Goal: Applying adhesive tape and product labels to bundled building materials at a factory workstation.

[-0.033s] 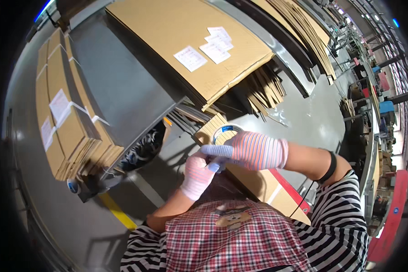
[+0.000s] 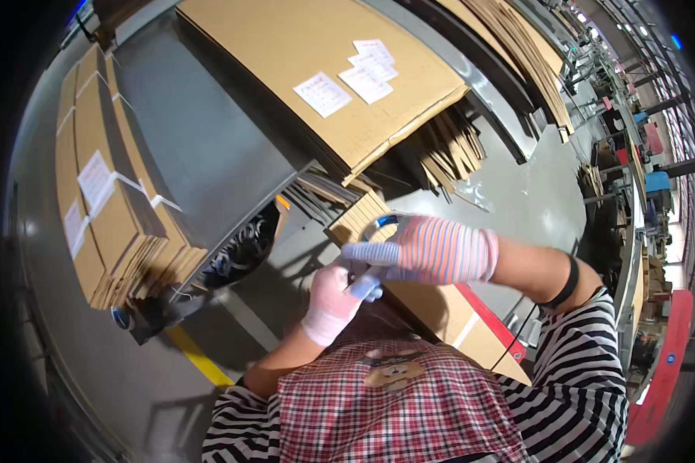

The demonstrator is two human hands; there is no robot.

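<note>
Together, 2 gloved hands [image 2: 448, 251], grip unclear, partly hiding blue roll [image 2: 387, 220], cardboard stacks [image 2: 262, 54] beyond.

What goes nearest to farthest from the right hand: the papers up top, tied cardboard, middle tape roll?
From the right hand, in the head view:
1. Tape roll, just past it, partly hidden.
2. Papers, ahead on big cardboard.
3. Tied cardboard, far left.

Striped right glove [image 2: 452, 251] — pink, blue; red plaid apron [image 2: 409, 424]
</note>
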